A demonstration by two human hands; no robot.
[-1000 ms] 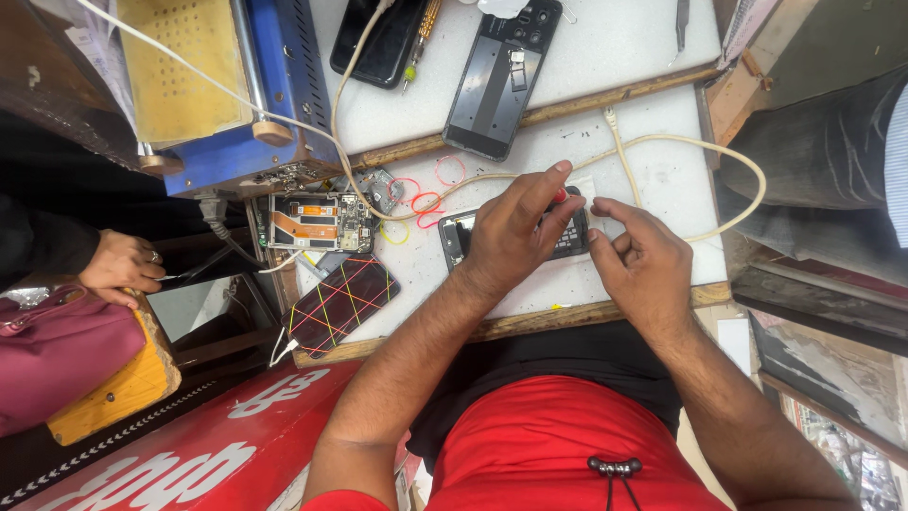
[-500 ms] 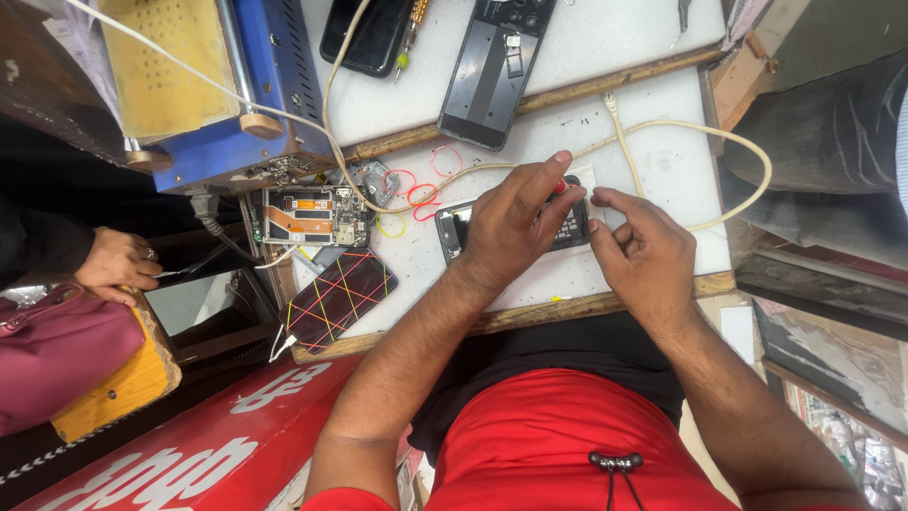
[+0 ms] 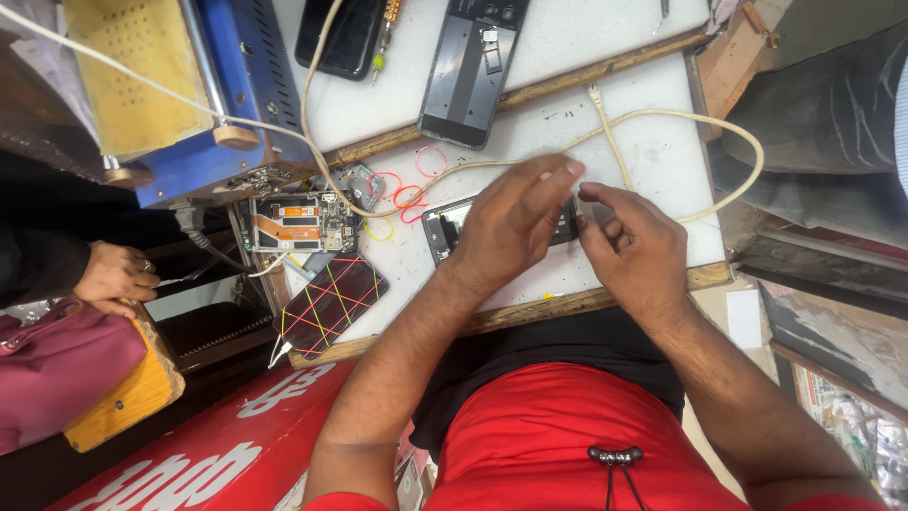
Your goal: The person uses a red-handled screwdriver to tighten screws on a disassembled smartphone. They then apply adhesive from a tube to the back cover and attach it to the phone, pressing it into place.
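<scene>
A dismantled dark phone [image 3: 443,227] lies on the white work board [image 3: 643,161], mostly hidden under my hands. My left hand [image 3: 511,227] lies over its middle, fingers stretched right and pressing on it. My right hand [image 3: 634,246] has curled fingers, with thumb and forefinger pinched at the phone's right end. What sits between those fingertips is hidden.
A cream cable [image 3: 662,118] loops over the board. Behind it lie a black phone frame [image 3: 468,76] and a black phone [image 3: 345,38]. At left are red rubber bands [image 3: 411,194], an opened phone body [image 3: 298,222], a patterned case [image 3: 326,303], a blue machine [image 3: 236,85] and another person's hand [image 3: 113,274].
My hands stay on the phone. The left fingers have stretched a little further right, toward the right hand's fingertips. The view has shifted slightly.
</scene>
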